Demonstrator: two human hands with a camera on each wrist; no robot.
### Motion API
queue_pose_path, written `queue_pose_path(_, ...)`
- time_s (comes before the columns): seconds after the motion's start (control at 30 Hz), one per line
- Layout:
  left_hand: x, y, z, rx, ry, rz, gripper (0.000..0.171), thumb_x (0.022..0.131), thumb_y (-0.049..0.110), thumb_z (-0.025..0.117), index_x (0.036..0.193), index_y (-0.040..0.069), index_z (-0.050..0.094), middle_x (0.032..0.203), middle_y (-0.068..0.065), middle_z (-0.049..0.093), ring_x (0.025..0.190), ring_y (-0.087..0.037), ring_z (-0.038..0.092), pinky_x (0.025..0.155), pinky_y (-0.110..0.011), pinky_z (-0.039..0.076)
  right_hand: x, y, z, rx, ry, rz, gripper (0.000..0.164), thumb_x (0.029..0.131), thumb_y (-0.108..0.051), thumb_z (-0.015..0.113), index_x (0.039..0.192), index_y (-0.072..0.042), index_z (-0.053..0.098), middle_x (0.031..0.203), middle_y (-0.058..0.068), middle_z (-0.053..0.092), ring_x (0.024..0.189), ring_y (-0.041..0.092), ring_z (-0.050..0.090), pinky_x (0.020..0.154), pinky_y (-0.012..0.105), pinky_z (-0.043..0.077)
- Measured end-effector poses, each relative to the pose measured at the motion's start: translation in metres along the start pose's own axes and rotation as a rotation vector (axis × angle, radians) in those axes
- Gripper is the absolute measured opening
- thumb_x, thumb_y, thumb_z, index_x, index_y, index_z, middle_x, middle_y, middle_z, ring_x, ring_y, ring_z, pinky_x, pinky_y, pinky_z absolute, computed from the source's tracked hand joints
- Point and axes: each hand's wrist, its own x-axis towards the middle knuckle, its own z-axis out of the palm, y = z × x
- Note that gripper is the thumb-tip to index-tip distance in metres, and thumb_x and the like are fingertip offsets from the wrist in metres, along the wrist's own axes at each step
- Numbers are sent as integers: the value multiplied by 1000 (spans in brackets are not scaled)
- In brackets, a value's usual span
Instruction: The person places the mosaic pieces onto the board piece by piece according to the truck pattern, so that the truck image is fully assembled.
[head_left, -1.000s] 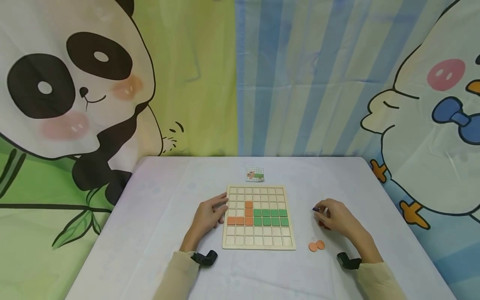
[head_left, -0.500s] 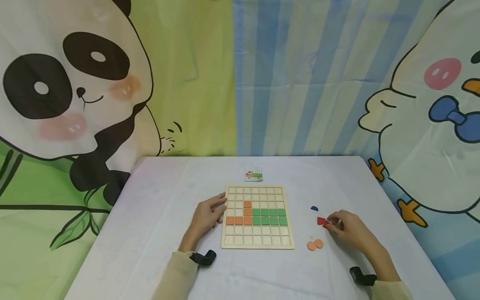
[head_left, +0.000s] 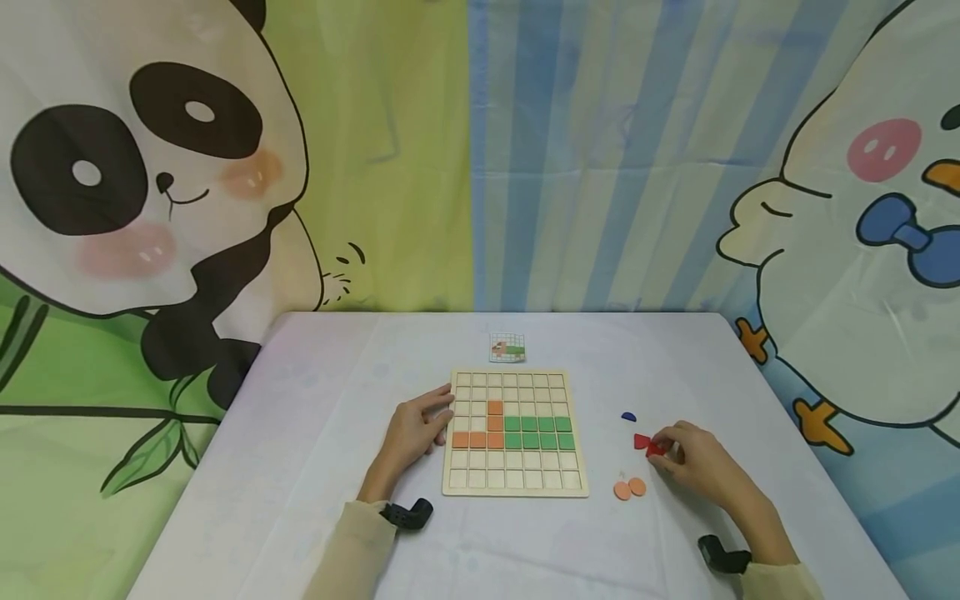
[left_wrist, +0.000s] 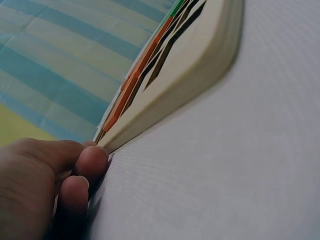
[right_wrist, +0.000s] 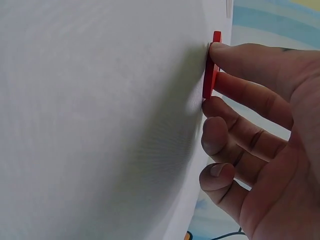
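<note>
A pale wooden grid board (head_left: 517, 480) lies flat with orange square tiles (head_left: 478, 440) and green square tiles (head_left: 538, 433) in its cells. My left hand (head_left: 412, 427) rests at the board's left edge, fingertips touching the side, as the left wrist view also shows. To the right of the board, my right hand (head_left: 693, 457) pinches a small flat red tile (right_wrist: 212, 70) between thumb and index finger, with the other fingers loosely bent. A second red tile (head_left: 641, 442) lies beside the held one. A dark blue half-disc (head_left: 628, 417) lies just beyond them.
Two orange discs (head_left: 622, 491) lie side by side nearer the front. Beyond the board is a small printed card (head_left: 507, 347) with a coloured grid pattern. A white cloth covers the table (head_left: 360, 350), and a printed curtain (head_left: 592, 150) hangs behind it.
My right hand has put down the blue half-disc and moved toward me and right to the red tiles, where it now holds one. My left hand stays at the board.
</note>
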Motion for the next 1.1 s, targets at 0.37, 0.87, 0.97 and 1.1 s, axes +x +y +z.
queue_pose_path(0.37, 0, 0, 1, 9, 0, -21, 42, 102, 22, 72, 144, 19, 68, 65, 6, 73, 38, -9, 50, 38, -24, 43, -3, 1, 2, -18, -27, 42, 24, 88, -22, 88, 105, -9, 77, 99, 3, 67, 81, 15, 54, 63, 20, 48)
queue_pose_path(0.87, 0, 2, 1, -4, 3, -9, 40, 102, 20, 72, 142, 16, 69, 114, 2, 82, 39, -10, 52, 38, -25, 45, -5, 5, 1, -32, -27, 42, 22, 89, -26, 87, 104, -14, 77, 101, 2, 67, 83, 15, 53, 66, 18, 49)
queue_pose_path(0.97, 0, 3, 0, -13, 6, -1, 40, 102, 18, 73, 142, 14, 69, 135, 0, 76, 40, -11, 53, 38, -26, 45, -7, 7, -3, -11, -56, 14, 25, 88, -20, 87, 110, -14, 78, 105, 3, 68, 84, 15, 52, 65, 18, 49)
queue_pose_path(1.1, -1, 4, 0, -13, 10, -4, 41, 101, 18, 73, 142, 13, 69, 132, -3, 77, 41, -11, 54, 37, -26, 45, -8, 9, -9, 17, -95, -23, 32, 85, -10, 87, 116, -16, 78, 108, 2, 68, 83, 14, 52, 64, 18, 50)
